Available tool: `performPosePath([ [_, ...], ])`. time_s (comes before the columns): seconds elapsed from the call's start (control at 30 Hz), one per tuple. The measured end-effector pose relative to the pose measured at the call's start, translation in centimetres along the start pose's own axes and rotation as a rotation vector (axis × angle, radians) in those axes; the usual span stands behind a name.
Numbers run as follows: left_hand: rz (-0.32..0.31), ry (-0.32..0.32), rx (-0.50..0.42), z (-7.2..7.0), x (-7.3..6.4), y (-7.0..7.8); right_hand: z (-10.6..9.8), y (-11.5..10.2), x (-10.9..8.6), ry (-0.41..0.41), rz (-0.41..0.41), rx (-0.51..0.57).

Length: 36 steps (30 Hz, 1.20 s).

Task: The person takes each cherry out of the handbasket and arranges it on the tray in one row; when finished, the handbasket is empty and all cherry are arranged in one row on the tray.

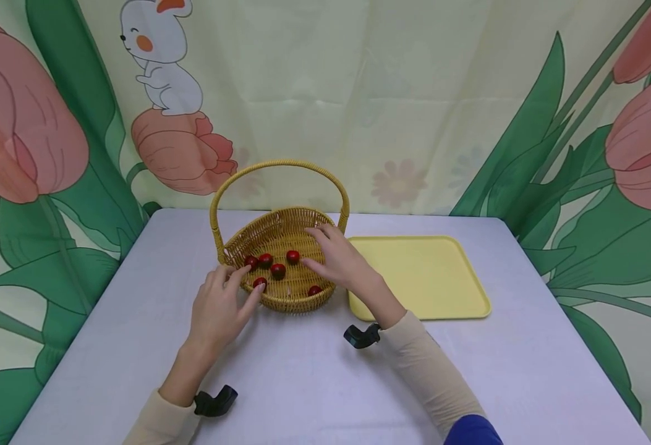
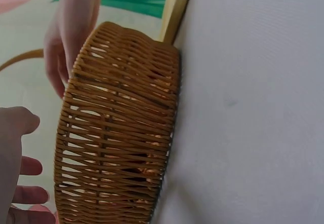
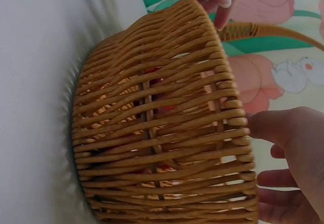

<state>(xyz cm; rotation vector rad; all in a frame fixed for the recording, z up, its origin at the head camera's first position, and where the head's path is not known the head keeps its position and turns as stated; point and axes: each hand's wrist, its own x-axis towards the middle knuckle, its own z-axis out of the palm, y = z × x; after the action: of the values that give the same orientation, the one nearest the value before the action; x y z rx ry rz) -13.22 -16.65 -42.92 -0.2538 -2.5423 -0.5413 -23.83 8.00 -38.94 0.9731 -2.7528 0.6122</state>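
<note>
A round wicker basket (image 1: 292, 303) with an arched handle stands on the table, several dark red cherries (image 1: 277, 271) lying apart from one another inside it. At the basket's left front rim is my left hand (image 1: 216, 306), its thumb and fingers spread close to a cherry (image 1: 259, 283). Over the right side hovers my right hand (image 1: 339, 256), thumb apart from the fingers and nothing held. In the left wrist view the left hand (image 2: 7, 148) has a gap between thumb and fingers. The wicker wall partly hides the cherries in both wrist views.
A yellow tray (image 1: 420, 278) lies flat to the right of the basket, partly behind the right forearm. A pale cloth covers the table (image 1: 303, 383). Behind hangs a curtain (image 1: 414, 93) printed with tulips and a rabbit. Black wrist mounts (image 1: 216, 402) stick out from both sleeves.
</note>
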Motion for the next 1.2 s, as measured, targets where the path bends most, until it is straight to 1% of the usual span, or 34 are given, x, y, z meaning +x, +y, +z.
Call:
performPosePath([
  [0.17,0.003,0.003,0.007,0.4,-0.3,-0.3,1.2,0.1,1.0,-0.041,0.021,-0.002],
  [0.4,0.022,0.032,0.006,0.7,-0.4,-0.5,2.8,0.3,2.2,-0.072,0.037,0.004],
  [0.53,0.018,0.036,0.005,0.8,-0.5,-0.6,3.3,0.0,3.0,-0.102,0.043,-0.005],
  [0.8,0.018,0.033,-0.006,1.3,-0.8,-0.8,4.2,-0.6,4.5,-0.173,0.031,-0.049],
  [1.03,0.027,0.043,0.010,1.5,-0.9,-0.7,5.1,-0.5,5.0,-0.243,0.046,-0.058],
  [1.2,0.027,0.056,0.014,1.4,-0.9,-0.8,5.4,-0.3,5.4,-0.273,0.032,-0.051],
])
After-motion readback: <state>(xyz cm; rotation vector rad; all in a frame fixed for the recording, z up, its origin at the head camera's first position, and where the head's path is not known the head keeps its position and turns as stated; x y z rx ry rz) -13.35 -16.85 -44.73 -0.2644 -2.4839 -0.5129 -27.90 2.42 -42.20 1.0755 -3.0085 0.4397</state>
